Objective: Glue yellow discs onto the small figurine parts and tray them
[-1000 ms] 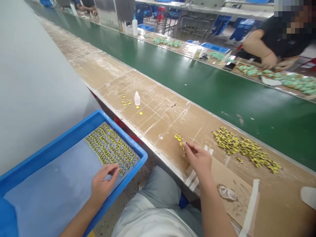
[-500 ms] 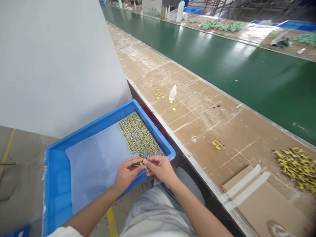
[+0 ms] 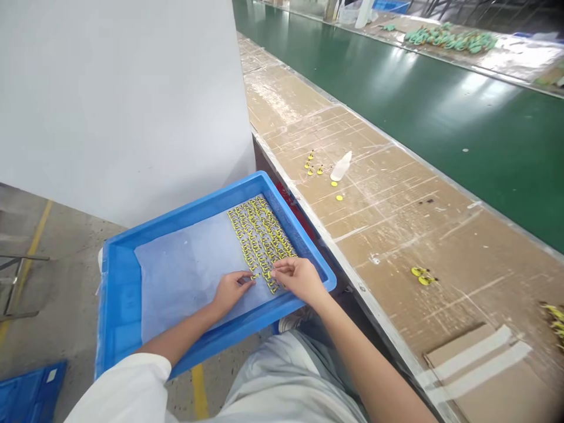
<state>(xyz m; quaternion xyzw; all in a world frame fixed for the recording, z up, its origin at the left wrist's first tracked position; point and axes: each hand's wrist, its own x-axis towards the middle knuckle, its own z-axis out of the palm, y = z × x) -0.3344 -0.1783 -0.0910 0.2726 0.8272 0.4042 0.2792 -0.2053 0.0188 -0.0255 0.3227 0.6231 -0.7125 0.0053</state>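
Plastic squeeze bottle [image 3: 341, 166] on cardboard-covered bench [image 3: 396, 235]; green conveyor belt [image 3: 462, 135] beyond.

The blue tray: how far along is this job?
Done: rows of small yellow parts fill part of the blue tray. In hand: the left hand and right hand work at the rows' near end. Left: two yellow parts on the bench and a heap at right.

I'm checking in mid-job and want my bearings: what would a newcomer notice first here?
The blue tray stands out at the front, with tight rows of small yellow parts on a pale sheet inside it. The left hand and right hand are both at the near end of those rows. Beyond the tray, a green belt runs alongside a cardboard-covered bench.
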